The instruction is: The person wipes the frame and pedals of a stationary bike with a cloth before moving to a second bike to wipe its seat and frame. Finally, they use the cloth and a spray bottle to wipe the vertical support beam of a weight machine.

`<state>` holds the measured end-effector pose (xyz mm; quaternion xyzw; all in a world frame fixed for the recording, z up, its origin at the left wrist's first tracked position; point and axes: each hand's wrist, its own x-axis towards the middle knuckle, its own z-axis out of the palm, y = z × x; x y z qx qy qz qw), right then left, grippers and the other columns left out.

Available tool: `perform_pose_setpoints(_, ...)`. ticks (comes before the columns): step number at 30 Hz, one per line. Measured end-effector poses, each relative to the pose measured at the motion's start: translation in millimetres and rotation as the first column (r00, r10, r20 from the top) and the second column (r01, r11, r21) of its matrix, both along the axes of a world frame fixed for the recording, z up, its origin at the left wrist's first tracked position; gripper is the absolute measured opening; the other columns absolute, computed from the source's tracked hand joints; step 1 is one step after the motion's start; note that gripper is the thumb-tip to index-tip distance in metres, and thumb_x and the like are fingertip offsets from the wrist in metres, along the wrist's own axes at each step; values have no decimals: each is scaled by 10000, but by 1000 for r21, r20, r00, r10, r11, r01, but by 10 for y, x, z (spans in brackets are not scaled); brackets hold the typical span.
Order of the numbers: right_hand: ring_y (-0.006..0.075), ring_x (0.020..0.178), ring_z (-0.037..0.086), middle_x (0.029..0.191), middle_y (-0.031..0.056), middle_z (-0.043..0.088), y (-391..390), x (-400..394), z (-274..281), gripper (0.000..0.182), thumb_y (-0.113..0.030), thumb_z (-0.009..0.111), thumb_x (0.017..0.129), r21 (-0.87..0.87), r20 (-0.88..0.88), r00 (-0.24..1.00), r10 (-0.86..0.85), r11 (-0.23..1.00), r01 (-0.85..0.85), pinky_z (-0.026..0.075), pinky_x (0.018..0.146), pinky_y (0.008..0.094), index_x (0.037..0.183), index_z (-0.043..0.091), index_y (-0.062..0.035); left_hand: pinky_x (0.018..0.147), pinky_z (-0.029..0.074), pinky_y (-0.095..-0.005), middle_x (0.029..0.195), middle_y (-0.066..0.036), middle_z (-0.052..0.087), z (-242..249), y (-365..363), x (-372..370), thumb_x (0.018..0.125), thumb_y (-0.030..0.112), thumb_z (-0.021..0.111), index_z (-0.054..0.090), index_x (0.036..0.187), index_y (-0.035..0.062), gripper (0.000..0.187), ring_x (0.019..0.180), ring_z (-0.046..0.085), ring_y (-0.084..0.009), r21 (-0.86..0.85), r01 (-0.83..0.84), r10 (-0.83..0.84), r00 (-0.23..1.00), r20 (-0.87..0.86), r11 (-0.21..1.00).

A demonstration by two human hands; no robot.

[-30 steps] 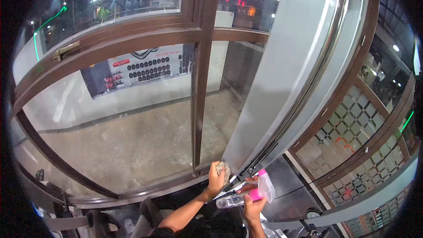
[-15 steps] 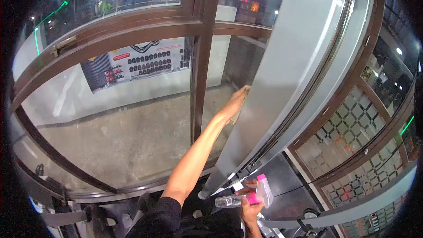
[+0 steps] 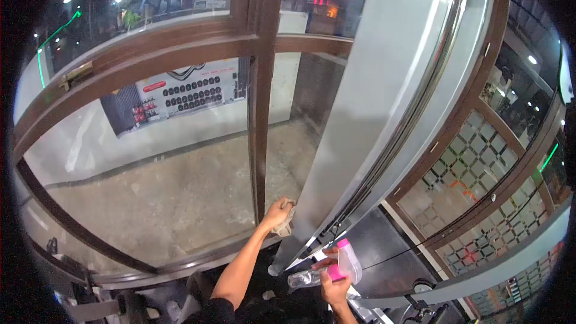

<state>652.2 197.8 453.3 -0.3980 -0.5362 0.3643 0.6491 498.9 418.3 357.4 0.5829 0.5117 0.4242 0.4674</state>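
My left hand [image 3: 276,215] is closed on a beige cloth [image 3: 285,228], low on the window by the brown upright frame [image 3: 259,144]. The cloth is bunched under the fingers, beside the edge of a tall grey panel [image 3: 342,126]. Below and to the right, my right hand [image 3: 336,288] grips a spray bottle [image 3: 305,279] lying on its side. The bottle has a clear body, a pink collar and a whitish head with a pink tip. Part of it is hidden by my fingers.
A brown-framed window [image 3: 162,204] curves across the left, with a concrete floor and a poster [image 3: 180,96] beyond it. On the right stands a patterned glass door [image 3: 471,156]. A grey curved bar [image 3: 480,288] and a thin cable cross the lower right.
My left hand has moved down and to the left with the cloth, from higher along the grey panel's edge. The view has shifted slightly. My right hand still grips the spray bottle.
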Motion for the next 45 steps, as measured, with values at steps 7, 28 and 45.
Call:
perform_pose_setpoints(7, 203, 797, 641, 1127, 165, 573, 32, 8, 36, 532, -109, 660, 813, -16, -8, 1000, -14, 1000, 13, 525, 708, 325, 1254, 416, 63, 830, 437, -347, 961, -141, 557, 1230, -215, 394, 862, 74, 575, 528, 1019, -7, 183, 920, 557, -244, 562, -475, 233, 863, 449, 677)
perform_pose_setpoints(28, 213, 748, 644, 1080, 171, 589, -98, 191, -89, 491, -65, 638, 790, -9, -48, 993, -105, 994, 104, 525, 656, 317, 1222, 458, 81, 746, 472, -409, 969, -127, 533, 259, -1053, 541, 706, 99, 749, 600, 1039, 92, 365, 847, 574, -320, 770, -281, 275, 951, 142, 572)
perform_pose_setpoints(45, 201, 771, 640, 1051, 162, 601, -284, 341, -188, 494, -91, 657, 798, -93, 11, 978, -208, 974, 208, 513, 703, 319, 1224, 453, 55, 745, 375, -322, 983, -6, 525, 1630, -757, 1059, 783, 241, 556, 664, 988, 64, 292, 852, 468, -176, 535, 829, 703, 284, -652, 161)
